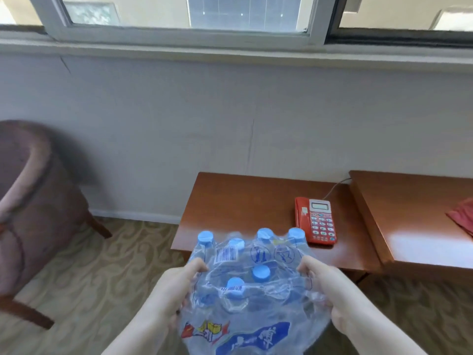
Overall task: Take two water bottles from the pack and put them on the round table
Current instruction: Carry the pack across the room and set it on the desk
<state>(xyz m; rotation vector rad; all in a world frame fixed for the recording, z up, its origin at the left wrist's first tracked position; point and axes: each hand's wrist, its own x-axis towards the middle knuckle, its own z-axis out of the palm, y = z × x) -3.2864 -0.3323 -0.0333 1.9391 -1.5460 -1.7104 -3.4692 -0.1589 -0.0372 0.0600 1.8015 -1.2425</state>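
Both grips are closed on the pack [245, 285]: your left hand [176, 290] clamps its left flank, your right hand [330, 290] its right, so the load hangs between them in the air, clear of the desk [245, 201] ahead. Bottles stand upright, blue caps [261, 273] toward you and up, wrap loose over them. No bottle is out yet. The nearest caps sit midway between the grips, about equal reach for either. Round table not in view; red phone [317, 220] lies beyond your right grip.
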